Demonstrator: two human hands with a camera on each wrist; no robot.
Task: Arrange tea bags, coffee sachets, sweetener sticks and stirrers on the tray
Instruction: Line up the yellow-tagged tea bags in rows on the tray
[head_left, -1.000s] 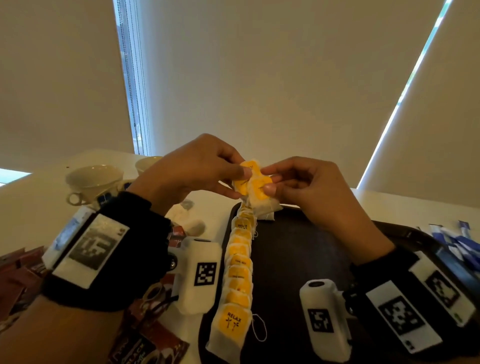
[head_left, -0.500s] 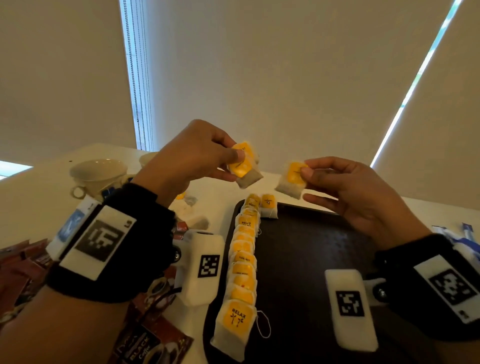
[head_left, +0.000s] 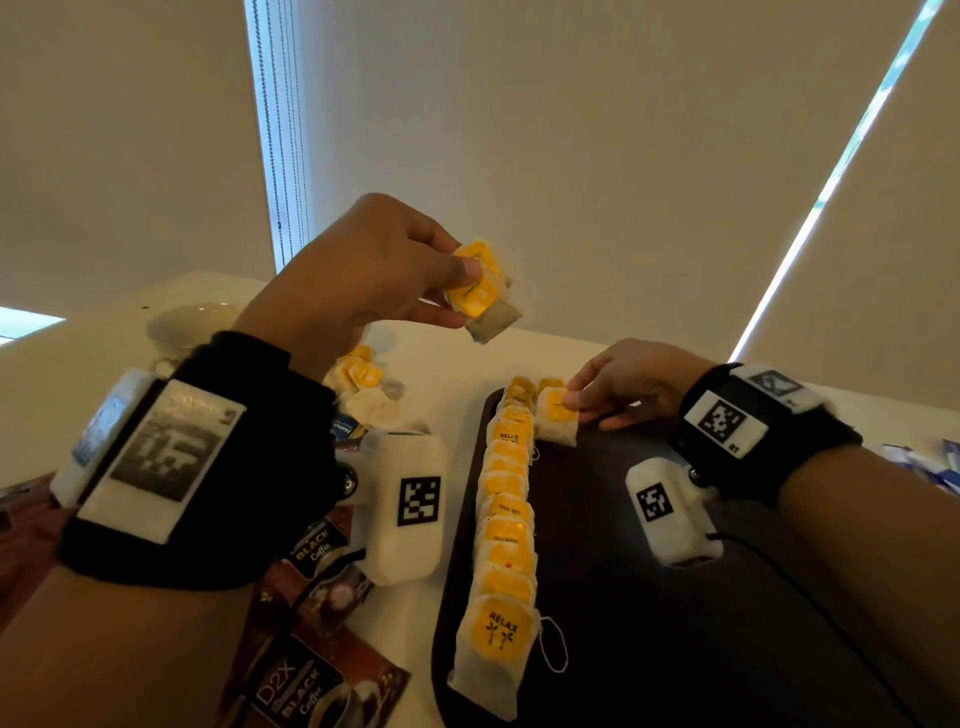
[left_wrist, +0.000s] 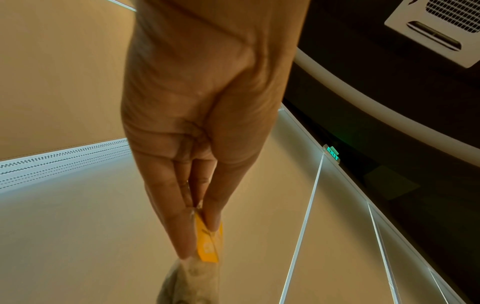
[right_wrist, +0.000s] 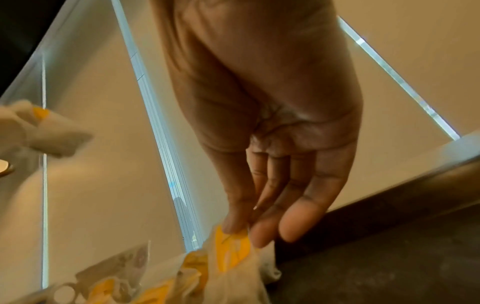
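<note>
The right hand pinched 1 tea bag by its yellow tag, setting it on the tray beside the row. The left hand pinched 2 more tea bags up high. They looked light and soft, so the stiff tag seemed best to hold.

Dark tray on the white table, a row of yellow-tagged tea bags overlapping down its left edge. One more tea bag sits at the far end beside the row, pinched. Another pair of tea bags held up in the air. Brown coffee sachets lie left of the tray.
</note>
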